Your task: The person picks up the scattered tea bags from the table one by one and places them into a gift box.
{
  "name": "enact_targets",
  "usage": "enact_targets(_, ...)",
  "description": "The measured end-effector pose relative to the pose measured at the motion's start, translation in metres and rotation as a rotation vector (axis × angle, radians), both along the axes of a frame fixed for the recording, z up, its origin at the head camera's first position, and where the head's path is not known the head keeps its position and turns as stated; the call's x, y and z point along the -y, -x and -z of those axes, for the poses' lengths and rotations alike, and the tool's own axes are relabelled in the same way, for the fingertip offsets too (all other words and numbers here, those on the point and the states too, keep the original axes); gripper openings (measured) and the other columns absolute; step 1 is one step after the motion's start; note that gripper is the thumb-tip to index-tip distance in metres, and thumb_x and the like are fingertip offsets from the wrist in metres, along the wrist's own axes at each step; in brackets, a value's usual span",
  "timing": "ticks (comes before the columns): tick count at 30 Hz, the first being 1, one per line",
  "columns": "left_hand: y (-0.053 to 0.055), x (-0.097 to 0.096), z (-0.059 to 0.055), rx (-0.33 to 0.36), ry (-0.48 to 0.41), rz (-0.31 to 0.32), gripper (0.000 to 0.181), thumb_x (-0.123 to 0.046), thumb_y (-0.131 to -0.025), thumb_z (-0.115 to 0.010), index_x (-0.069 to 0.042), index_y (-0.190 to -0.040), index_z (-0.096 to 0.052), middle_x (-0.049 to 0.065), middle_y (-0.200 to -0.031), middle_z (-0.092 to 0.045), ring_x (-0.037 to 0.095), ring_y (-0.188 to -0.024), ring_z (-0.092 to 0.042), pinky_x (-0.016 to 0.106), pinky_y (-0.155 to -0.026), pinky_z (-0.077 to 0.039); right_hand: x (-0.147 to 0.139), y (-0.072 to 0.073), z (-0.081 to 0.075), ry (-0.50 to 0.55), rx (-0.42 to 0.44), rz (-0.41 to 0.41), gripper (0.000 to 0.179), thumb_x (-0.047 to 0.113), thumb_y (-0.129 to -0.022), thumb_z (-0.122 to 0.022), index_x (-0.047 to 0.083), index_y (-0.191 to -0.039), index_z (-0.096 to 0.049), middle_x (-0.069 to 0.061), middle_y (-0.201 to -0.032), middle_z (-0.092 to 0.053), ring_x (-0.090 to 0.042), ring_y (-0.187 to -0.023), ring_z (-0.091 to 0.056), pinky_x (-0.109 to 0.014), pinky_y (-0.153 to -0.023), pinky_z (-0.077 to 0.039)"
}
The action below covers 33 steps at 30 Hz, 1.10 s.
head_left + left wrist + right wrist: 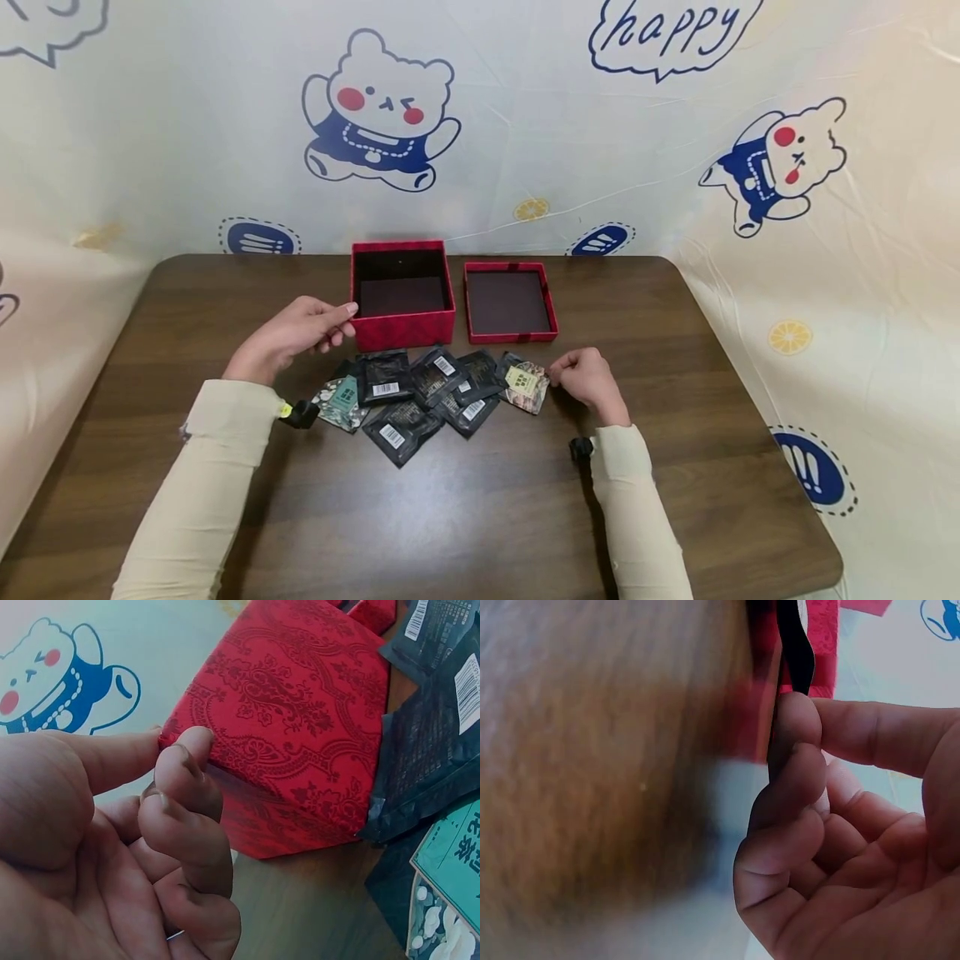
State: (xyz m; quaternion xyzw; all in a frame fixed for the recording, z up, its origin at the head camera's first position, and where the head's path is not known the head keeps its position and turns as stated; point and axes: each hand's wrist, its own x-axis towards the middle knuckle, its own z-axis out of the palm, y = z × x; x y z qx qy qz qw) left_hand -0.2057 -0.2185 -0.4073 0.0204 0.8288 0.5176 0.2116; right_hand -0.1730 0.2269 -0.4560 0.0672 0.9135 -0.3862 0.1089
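A red patterned box (405, 332) stands open-topped near the back of the table, its inside dark. My left hand (296, 333) pinches the box's near left corner at the rim between thumb and forefinger. In the left wrist view the box's red floral side (277, 697) is close to the fingers. My right hand (588, 379) pinches the right edge of a floral-printed sachet (534, 400) with a pale yellow label. The right wrist view shows a thin black edge of it (796, 645) between thumb and forefinger. Several black sachets (401, 433) with barcode labels lie overlapping between the hands.
A shallow red lid (510, 304) lies inside-up to the right of the box. A sachet with a teal label (345, 396) lies at the left of the pile. Behind the brown table (420, 542) hangs a printed cloth (510, 142).
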Motion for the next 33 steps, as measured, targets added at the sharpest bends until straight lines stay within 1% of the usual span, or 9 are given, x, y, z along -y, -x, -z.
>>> enact_targets(4, 0.000, 0.001, 0.001, -0.004, 0.001, -0.006, 0.050, -0.039, -0.104, -0.055, 0.009, -0.101, -0.068, 0.016, -0.078, -0.063, 0.017, -0.062, -0.049, 0.027, -0.058, -0.041, -0.004, -0.001, -0.002, 0.057, 0.002, 0.018, 0.013, 0.001, -0.083, -0.063, 0.002, -0.085, -0.076, -0.008, -0.100, -0.071, -0.022, -0.083, -0.055, -0.031, -0.067, -0.045)
enact_targets(9, 0.000, 0.003, 0.001, 0.005, -0.003, -0.005, 0.048, -0.041, -0.103, -0.056, 0.005, -0.097, -0.069, 0.012, -0.075, -0.063, 0.016, -0.063, -0.048, 0.028, -0.060, -0.041, -0.009, -0.004, -0.004, 0.118, 0.019, 0.057, 0.014, -0.001, -0.087, -0.060, 0.000, -0.091, -0.074, -0.011, -0.100, -0.068, -0.022, -0.083, -0.054, -0.031, -0.069, -0.046)
enact_targets(14, 0.000, 0.004, 0.000, 0.031, -0.042, -0.006, 0.049, -0.042, -0.103, -0.057, 0.005, -0.098, -0.068, 0.012, -0.076, -0.063, 0.016, -0.061, -0.049, 0.028, -0.058, -0.044, -0.019, -0.006, -0.011, 0.165, -0.020, 0.096, 0.016, 0.000, -0.093, -0.058, -0.004, -0.093, -0.073, -0.014, -0.095, -0.069, -0.022, -0.080, -0.058, -0.030, -0.069, -0.047)
enact_targets(17, 0.000, 0.003, 0.000, 0.053, -0.070, -0.011, 0.049, -0.040, -0.103, -0.056, 0.008, -0.101, -0.067, 0.014, -0.078, -0.063, 0.016, -0.061, -0.052, 0.028, -0.057, -0.049, -0.026, -0.009, -0.018, 0.179, -0.032, 0.115, 0.017, 0.002, -0.095, -0.058, -0.005, -0.096, -0.073, -0.014, -0.096, -0.069, -0.024, -0.082, -0.059, -0.032, -0.071, -0.048)
enact_targets(22, 0.000, 0.002, 0.001, 0.097, -0.123, -0.026, 0.051, -0.038, -0.104, -0.056, 0.013, -0.105, -0.062, 0.015, -0.079, -0.063, 0.019, -0.062, -0.058, 0.030, -0.063, -0.055, -0.030, -0.015, -0.030, 0.231, -0.082, 0.174, 0.014, 0.000, -0.094, -0.060, -0.008, -0.098, -0.071, -0.014, -0.094, -0.070, -0.031, -0.085, -0.062, -0.037, -0.073, -0.053)
enact_targets(25, 0.001, 0.001, 0.002, 0.112, -0.136, -0.041, 0.055, -0.039, -0.103, -0.057, 0.015, -0.105, -0.061, 0.015, -0.078, -0.063, 0.019, -0.062, -0.058, 0.030, -0.064, -0.056, -0.024, -0.013, -0.037, 0.277, -0.132, 0.181, 0.015, 0.001, -0.095, -0.061, -0.009, -0.097, -0.071, -0.016, -0.087, -0.070, -0.026, -0.078, -0.064, -0.033, -0.068, -0.053)
enact_targets(29, 0.001, -0.001, 0.004, 0.113, -0.135, -0.038, 0.054, -0.039, -0.104, -0.057, 0.015, -0.102, -0.061, 0.014, -0.076, -0.063, 0.018, -0.061, -0.059, 0.031, -0.064, -0.056, -0.005, -0.005, -0.048, 0.336, -0.182, 0.169, 0.016, 0.004, -0.095, -0.065, -0.010, -0.096, -0.071, -0.015, -0.081, -0.071, -0.014, -0.068, -0.063, -0.024, -0.061, -0.051)
enact_targets(31, 0.001, -0.002, 0.005, 0.111, -0.132, -0.032, 0.053, -0.038, -0.104, -0.056, 0.015, -0.101, -0.060, 0.014, -0.076, -0.063, 0.018, -0.061, -0.059, 0.031, -0.063, -0.056, 0.006, 0.001, -0.055, 0.356, -0.188, 0.162, 0.016, 0.006, -0.095, -0.066, -0.009, -0.096, -0.072, -0.018, -0.082, -0.071, -0.013, -0.067, -0.063, -0.023, -0.061, -0.051)
enact_targets(33, 0.001, -0.003, 0.006, 0.110, -0.126, -0.030, 0.053, -0.038, -0.104, -0.055, 0.014, -0.102, -0.060, 0.013, -0.076, -0.063, 0.018, -0.062, -0.059, 0.031, -0.064, -0.056, 0.017, 0.009, -0.060, 0.365, -0.193, 0.151, 0.016, 0.006, -0.094, -0.067, -0.008, -0.096, -0.073, -0.017, -0.082, -0.071, -0.014, -0.068, -0.063, -0.023, -0.061, -0.051)
